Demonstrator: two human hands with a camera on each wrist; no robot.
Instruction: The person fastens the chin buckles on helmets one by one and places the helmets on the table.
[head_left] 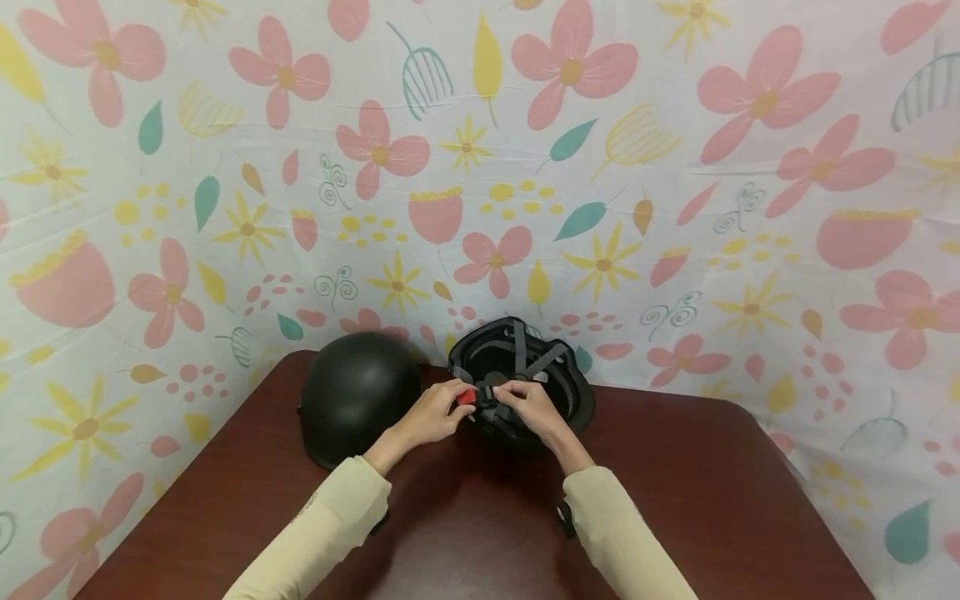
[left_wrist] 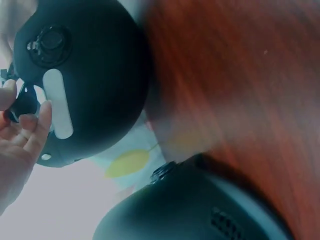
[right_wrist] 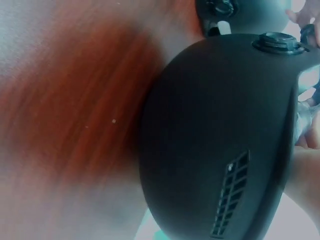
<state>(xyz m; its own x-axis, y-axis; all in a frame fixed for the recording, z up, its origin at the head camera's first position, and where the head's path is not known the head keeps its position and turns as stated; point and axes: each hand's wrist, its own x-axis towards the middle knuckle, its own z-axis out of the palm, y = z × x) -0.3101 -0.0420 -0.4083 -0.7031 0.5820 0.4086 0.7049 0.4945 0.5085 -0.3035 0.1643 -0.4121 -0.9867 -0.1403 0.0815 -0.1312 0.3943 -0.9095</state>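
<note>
A black helmet [head_left: 585,408] lies upturned on the table, its hollow and grey straps [head_left: 521,346] facing up. Over its near rim, my left hand [head_left: 435,414] pinches a small red piece at the strap's black buckle [head_left: 486,395]. Beside it, my right hand [head_left: 537,407] pinches the buckle's other side between thumb and fingers. In the left wrist view, the left hand [left_wrist: 22,140] is at the helmet's edge near a pale oblong patch [left_wrist: 58,105]. The helmet's shell [right_wrist: 215,120] hides much of the right hand in the right wrist view.
A second black helmet [head_left: 356,400] sits dome up just left of the upturned one. Both stand on a dark red-brown wooden table [head_left: 675,483]. A flower-printed cloth [head_left: 495,167] hangs right behind the table's back edge.
</note>
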